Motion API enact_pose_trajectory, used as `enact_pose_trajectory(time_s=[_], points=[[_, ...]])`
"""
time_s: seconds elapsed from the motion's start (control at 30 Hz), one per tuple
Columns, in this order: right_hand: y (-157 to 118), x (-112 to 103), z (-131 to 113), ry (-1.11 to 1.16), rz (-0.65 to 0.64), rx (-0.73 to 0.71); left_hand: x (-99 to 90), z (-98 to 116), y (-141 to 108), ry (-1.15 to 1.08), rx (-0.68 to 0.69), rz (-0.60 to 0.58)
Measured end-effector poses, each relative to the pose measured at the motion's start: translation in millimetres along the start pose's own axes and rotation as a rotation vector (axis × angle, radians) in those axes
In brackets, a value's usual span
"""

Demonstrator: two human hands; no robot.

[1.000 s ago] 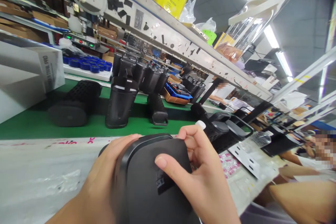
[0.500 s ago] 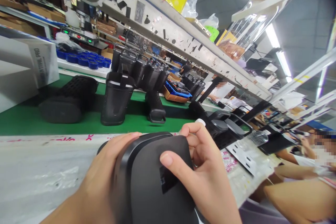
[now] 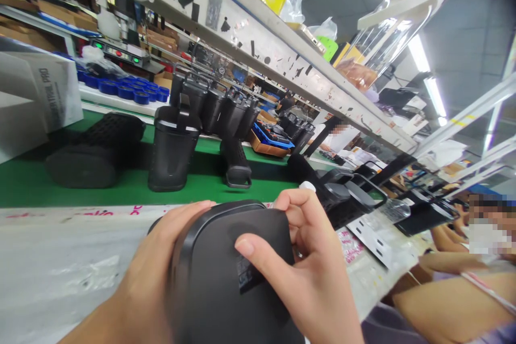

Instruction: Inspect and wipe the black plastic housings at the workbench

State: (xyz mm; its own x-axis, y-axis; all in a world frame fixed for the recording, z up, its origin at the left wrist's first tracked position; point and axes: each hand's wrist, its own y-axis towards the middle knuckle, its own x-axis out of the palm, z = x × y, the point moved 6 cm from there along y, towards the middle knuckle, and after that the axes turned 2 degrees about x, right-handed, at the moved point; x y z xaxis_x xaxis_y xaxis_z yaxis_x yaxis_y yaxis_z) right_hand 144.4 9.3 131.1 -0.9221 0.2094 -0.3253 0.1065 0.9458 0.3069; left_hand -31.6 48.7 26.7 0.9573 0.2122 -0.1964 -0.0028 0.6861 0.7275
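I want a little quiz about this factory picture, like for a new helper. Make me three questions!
1. True or false: both hands grip the big matte black plastic speaker shell.
2. Which finger of the right hand presses on the shell's small dark label? A) thumb B) little finger C) none
3. Fill in: behind the shell, the upright black cylinder speaker stands on the ___ conveyor belt.

Key:
1. True. The left hand wraps its left side and the right hand its right side.
2. A. The thumb lies across the front, by the label.
3. Green. A black mesh speaker lies on its side on the same belt.
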Motion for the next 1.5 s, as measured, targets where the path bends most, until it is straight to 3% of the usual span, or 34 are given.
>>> enact_pose_trajectory(time_s=[0.1, 0.27, 0.5, 0.7, 0.77, 0.97, 1.37, 1.5], points=[[-0.4, -0.9, 1.4, 0.014, 0.017, 0.016, -0.2, 9.5, 7.3, 0.006, 0.026, 0.038], [3.0, 0.6, 1.1, 0.043, -0.088, -0.061, 1.0, 29.8, 3.5, -0.032, 0.056, 0.053], [-1.0, 1.2, 7.3, 0.185, -0.018, 0.143, 2.3, 33.4, -5.5, -0.067, 0.081, 0.039], [0.6, 3.6, 4.5, 0.089, -0.063, 0.035, 2.6, 41.4, -2.8, -0.067, 0.105, 0.077], [1.2, 3.4, 4.0, 0.078, -0.072, 0.012, 2.3, 40.5, -2.5, -0.076, 0.106, 0.069], [-2.0, 2.5, 4.7, 0.13, -0.014, 0.122, 1.6, 36.3, -2.4, -0.065, 0.112, 0.042], [-2.1, 2.0, 4.0, 0.095, 0.015, 0.11, 3.3, 31.2, -3.7, -0.123, 0.018, 0.079], [-2.2, 1.8, 2.9, 0.069, 0.014, 0.092, 2.8, 35.6, -4.0, -0.071, 0.085, 0.06]])
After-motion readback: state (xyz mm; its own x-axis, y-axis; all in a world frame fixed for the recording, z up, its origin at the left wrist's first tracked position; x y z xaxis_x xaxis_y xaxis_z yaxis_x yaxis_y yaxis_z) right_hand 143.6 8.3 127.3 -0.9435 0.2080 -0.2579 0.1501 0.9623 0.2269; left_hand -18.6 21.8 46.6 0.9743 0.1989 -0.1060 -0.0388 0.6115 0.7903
